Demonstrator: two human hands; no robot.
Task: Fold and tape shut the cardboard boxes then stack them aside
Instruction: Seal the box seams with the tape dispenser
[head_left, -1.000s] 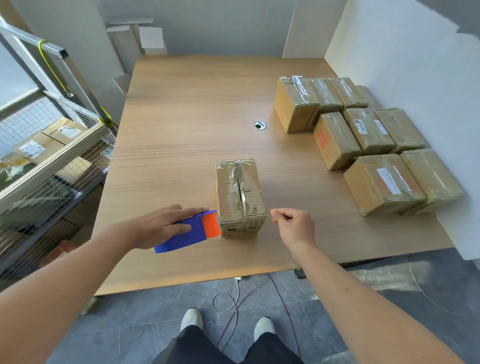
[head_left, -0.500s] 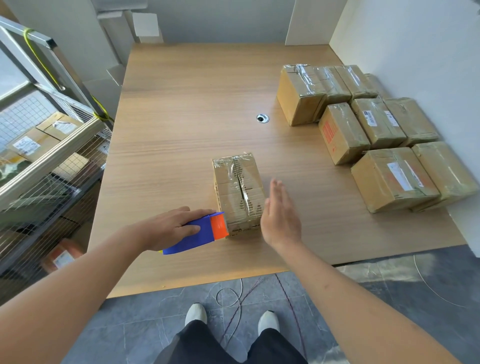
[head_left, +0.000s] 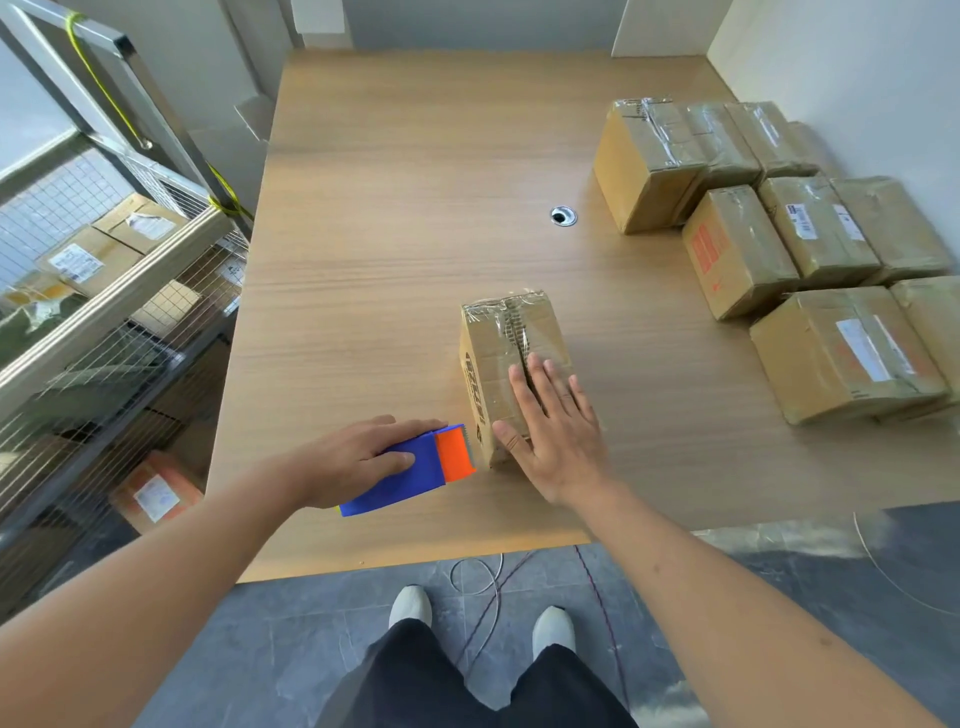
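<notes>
Pressing my flat right hand (head_left: 553, 431) with straight fingers on top of the taped box (head_left: 511, 364), I keep it near the front edge of the worktop (head_left: 415, 218). My left hand (head_left: 358, 457) is curled around the blue and orange tape gun (head_left: 415, 467), just beside the box. More taped boxes (head_left: 779, 249) sit along the right edge.

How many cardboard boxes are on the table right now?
10: one box under the right hand; by the right wall, far row of four, middle row of three, near row of two. Others may be hidden.
</notes>
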